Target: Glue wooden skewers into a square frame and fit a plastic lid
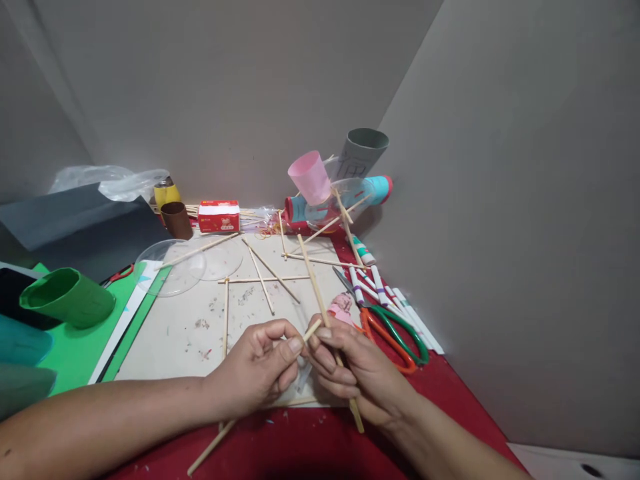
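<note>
My left hand (260,363) is closed around a wooden chopstick (210,450), which runs from lower left up through the fingers. Its tip pokes out between the two hands. In my right hand (350,370) is a second wooden chopstick (313,277), tilted upward and away. The two sticks come close together at the right fingertips, and whatever joins them, if anything, is hidden by the fingers. Beyond the hands, several loose chopsticks (273,270) lie on a pale board (165,347). A corner of chopsticks bound together (226,280) also rests there.
Scissors with orange and green handles (395,333) lie to the right, beside several white markers (415,317). A chopstick frame (345,207) carries a pink paper cup (310,175) at the back. Clear plastic discs (173,283) and a green paper tube (75,300) are left. Grey walls enclose the table.
</note>
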A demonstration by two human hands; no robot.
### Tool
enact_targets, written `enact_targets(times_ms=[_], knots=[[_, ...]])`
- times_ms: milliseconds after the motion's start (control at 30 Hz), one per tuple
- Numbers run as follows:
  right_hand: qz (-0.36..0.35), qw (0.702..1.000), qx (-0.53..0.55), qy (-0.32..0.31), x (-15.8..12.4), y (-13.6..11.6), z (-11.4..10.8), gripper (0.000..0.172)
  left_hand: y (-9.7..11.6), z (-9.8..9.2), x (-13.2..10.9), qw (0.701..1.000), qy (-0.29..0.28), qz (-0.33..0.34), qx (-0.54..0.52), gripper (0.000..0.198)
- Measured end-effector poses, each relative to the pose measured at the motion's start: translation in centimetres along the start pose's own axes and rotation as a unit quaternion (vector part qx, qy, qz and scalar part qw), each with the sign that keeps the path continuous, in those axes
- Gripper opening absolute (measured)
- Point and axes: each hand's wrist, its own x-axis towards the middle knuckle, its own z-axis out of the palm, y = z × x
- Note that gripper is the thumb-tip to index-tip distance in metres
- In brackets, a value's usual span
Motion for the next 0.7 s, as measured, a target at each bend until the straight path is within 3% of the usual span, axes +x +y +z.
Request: enact_targets(times_ms=[200,333,400,533,700], knots=[[0.036,0.997,0.051,-0.036,-0.2,0.1,0.0,0.024,0.4,0.2,0.0,1.000,0.004,-0.008,-0.001,0.032],[-0.057,0.995,-0.079,0.010,-0.1,0.3,0.0,0.027,0.8,0.1,0.4,0.998,0.000,-0.041,-0.039,0.031],[-0.115,0.974,-0.194,0.032,0.0,0.3,-0.2,0.032,0.7,0.0,0.5,0.997,-0.001,-0.057,-0.055,0.030],[-0.178,0.898,-0.396,0.069,-0.1,0.0,-0.5,0.033,0.1,-0.4,0.5,0.997,-0.013,-0.061,-0.055,0.030],[-0.208,0.839,-0.499,0.061,0.0,0.1,-0.7,0.034,-0.5,-0.6,0.3,0.999,-0.019,-0.044,0.013,0.035]])
